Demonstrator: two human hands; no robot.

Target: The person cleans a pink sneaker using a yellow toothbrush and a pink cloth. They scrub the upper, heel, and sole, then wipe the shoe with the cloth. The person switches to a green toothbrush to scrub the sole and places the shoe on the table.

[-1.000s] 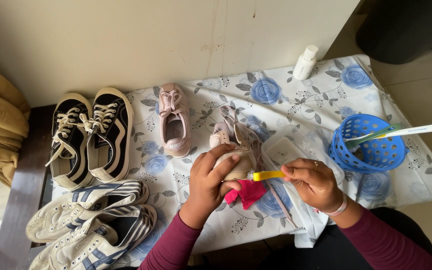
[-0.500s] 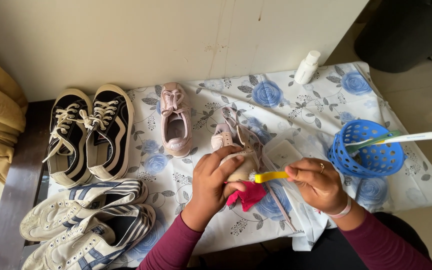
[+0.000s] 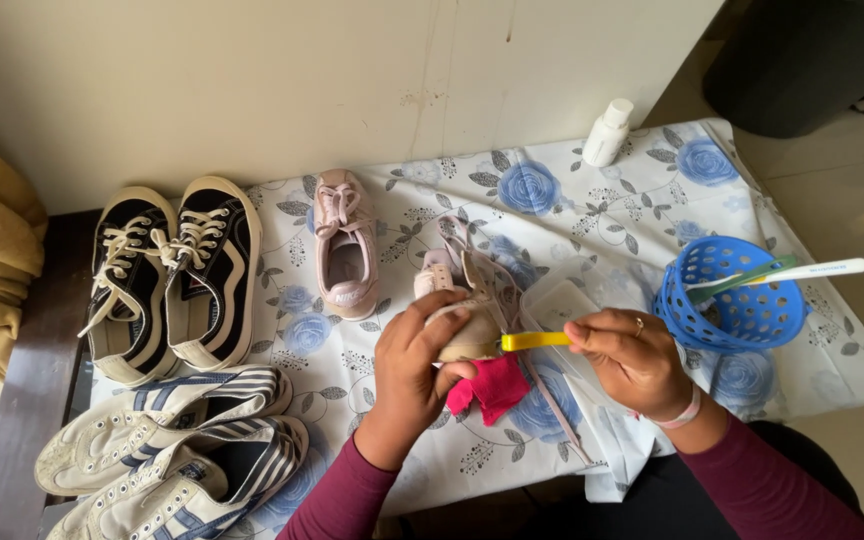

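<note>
**Brush at the pink shoe's toe**

At lower centre, the left hand (image 3: 414,368) is wrapped around a pink shoe (image 3: 467,305) and a red cloth (image 3: 497,387). The right hand (image 3: 632,358), pinching a yellow brush (image 3: 535,341), has barely shifted since a moment ago, so scrubbing looks ongoing. To the right a blue basket (image 3: 732,295) sits on the surface (image 3: 572,215).

The brush (image 3: 534,341) in the right hand (image 3: 632,358) is yellow; the shoe (image 3: 467,305) in the left hand (image 3: 417,365) is pale pink, a magenta rag (image 3: 497,388) just under it. The cloth (image 3: 592,210) beneath is white with blue roses. Right of the grip, a blue basket (image 3: 737,295); left, a pink shoe (image 3: 345,245), black sneakers (image 3: 172,280), and white, blue-striped ones (image 3: 172,450).
</note>
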